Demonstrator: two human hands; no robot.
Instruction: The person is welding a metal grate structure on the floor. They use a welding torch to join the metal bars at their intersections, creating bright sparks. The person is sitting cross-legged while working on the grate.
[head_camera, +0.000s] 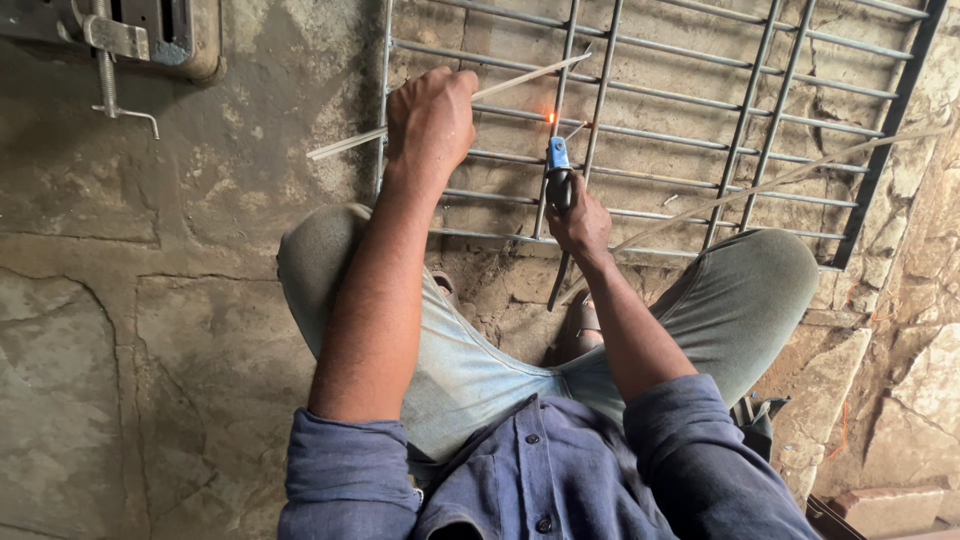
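Hands two, left hand (432, 118) clenched on one thin rod (340, 145), right hand (578, 222) gripping one blue-tipped torch (557, 165), one metal grille (700, 130)

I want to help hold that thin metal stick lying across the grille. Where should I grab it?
Grab the thin rod at its free left end, reaching in from the left. That end juts past the grille, away from the glowing tip of the blue-handled holder in the right hand. The left hand already grips its middle.
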